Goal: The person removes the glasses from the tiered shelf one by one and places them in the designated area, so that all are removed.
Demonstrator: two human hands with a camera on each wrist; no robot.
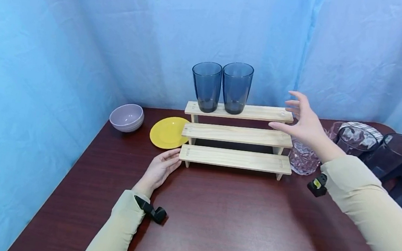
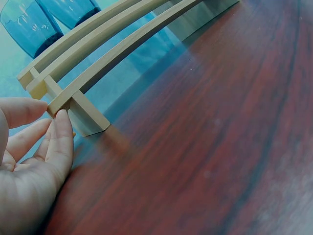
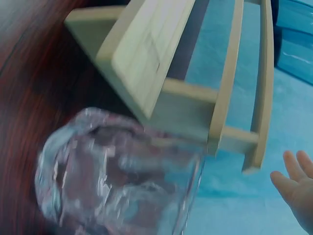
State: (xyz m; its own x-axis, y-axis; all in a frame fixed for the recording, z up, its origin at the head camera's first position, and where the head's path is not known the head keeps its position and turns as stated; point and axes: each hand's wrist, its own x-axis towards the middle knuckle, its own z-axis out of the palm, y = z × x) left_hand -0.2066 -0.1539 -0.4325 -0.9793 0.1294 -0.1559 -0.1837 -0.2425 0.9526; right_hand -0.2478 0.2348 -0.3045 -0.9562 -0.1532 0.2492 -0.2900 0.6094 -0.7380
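A three-tier wooden shelf (image 1: 234, 158) stands on the table. My left hand (image 1: 159, 169) pinches the left end of its lowest board between thumb and fingers, as the left wrist view shows closely. On the top board's left half, two blue glass tumblers (image 1: 206, 86) stand upright side by side. Beyond the board's right end my right hand (image 1: 306, 122) hangs in the air, fingers spread apart from the thumb, holding nothing. A clear patterned glass (image 3: 122, 181) stands beside the shelf's right side, partly hidden behind my right forearm in the head view.
Left of the shelf are a yellow plate (image 1: 167, 133) and a lilac bowl (image 1: 126, 117). Several dark tumblers (image 1: 396, 156) crowd the table's right end, near a checkered white item (image 1: 364, 128). A blue curtain (image 1: 151, 34) hangs behind the dark red table (image 1: 235, 219).
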